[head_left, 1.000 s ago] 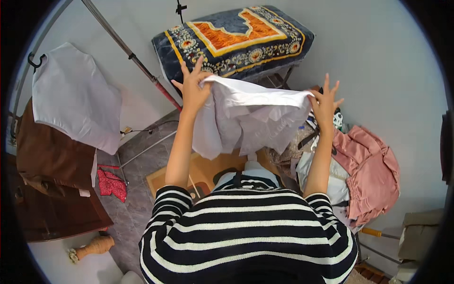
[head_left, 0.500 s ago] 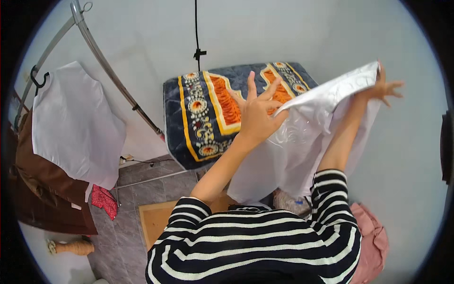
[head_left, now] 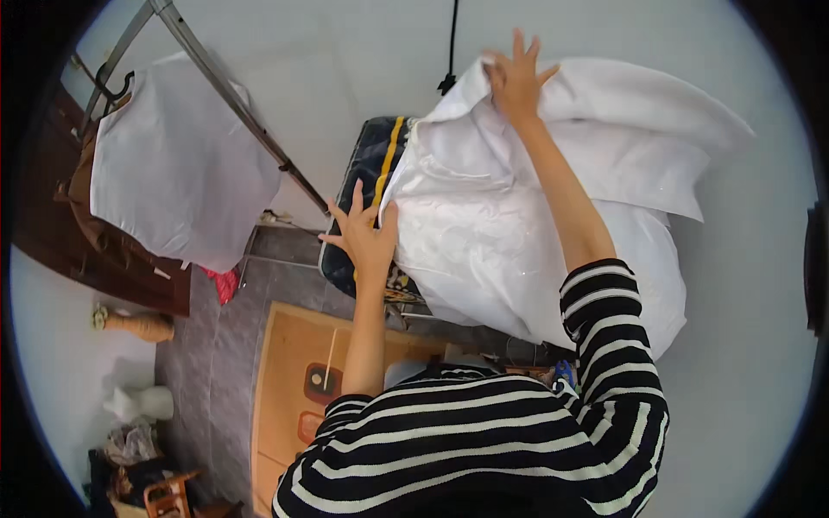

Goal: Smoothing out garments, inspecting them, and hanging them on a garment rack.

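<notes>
A white, shiny satin cloth (head_left: 471, 233) with a raised pattern spreads over the padded board and hangs past its near and right sides. At its left edge my left hand (head_left: 367, 246) pinches the fabric between thumb and finger, the other fingers spread. Farther back, my right hand (head_left: 516, 91) grips the cloth's far upper edge by thumb and finger and lifts it, with the remaining fingers fanned out. The dark blue quilted cover (head_left: 367, 155) with a yellow stripe shows only along the board's left side; the cloth hides the rest.
A metal clothes rack (head_left: 233, 95) stands at the left, holding a white garment (head_left: 177, 164) on a black hanger. Below lie an orange-brown mat (head_left: 285, 380) and grey floor tiles (head_left: 203, 371). A vase (head_left: 142, 325) is at the far left. A black cord (head_left: 452, 43) runs down the wall.
My right hand has swung left and back, carrying the cloth's edge over the board. My left hand has moved left and nearer. The cloth now covers most of the patterned cover.
</notes>
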Available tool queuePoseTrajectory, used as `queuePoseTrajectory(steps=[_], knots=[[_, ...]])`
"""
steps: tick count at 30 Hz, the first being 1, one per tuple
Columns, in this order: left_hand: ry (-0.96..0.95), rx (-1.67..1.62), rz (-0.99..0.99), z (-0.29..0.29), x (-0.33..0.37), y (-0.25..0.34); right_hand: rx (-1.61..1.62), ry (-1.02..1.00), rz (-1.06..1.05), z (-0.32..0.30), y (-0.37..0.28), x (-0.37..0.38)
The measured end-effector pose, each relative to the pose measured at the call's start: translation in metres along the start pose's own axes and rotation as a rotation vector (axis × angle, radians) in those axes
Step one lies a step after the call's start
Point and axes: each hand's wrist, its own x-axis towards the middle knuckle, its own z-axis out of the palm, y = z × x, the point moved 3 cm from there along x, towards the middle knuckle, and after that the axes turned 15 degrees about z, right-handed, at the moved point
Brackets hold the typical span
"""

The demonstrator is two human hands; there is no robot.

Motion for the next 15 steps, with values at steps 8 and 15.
queuePoseTrajectory(steps=[8,15], knots=[[-0.234,0.082,-0.204,-0.012,-0.051,-0.032,-0.194,-0.6,-0.026,0.064,0.042,-0.119],[-0.304,-0.014,-0.044,-0.019,-0.063,-0.028,-0.315,-0.671,-0.046,0.074,0.009,-0.098]])
